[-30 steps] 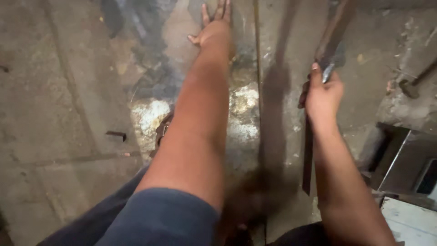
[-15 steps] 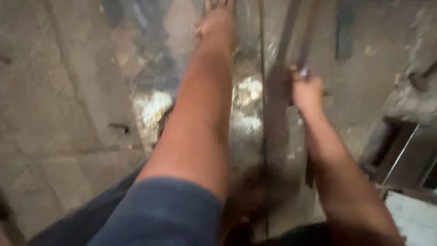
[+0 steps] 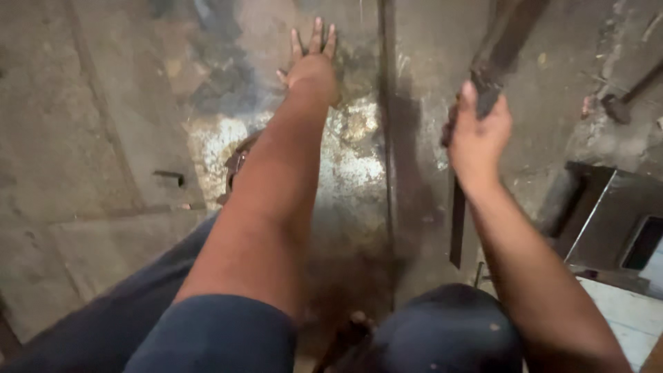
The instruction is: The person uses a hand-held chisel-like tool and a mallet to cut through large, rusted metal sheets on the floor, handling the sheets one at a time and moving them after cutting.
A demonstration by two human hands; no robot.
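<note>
Head view, looking down at a stained concrete floor.

Left hand: arm stretched forward, palm down, fingers spread and laid flat on the floor near the top edge of the view. It holds nothing.

Right hand: raised off the floor, fist clamped around a dark, flat metal bar. The bar runs up and to the right out of the fist toward the top edge; a further dark strip hangs below the fist, and whether it is the same piece cannot be told.

The two hands are well apart, the left farther forward than the right.

Between the hands: a long thin metal rod lying on the floor, running from the top edge down toward the person's legs.

Floor detail: a pale, worn patch under the left forearm; a small dark slot to the left of it.

Right edge: a dark metal box, partly cut off.

Bottom edge: dark blue trouser knees.
</note>
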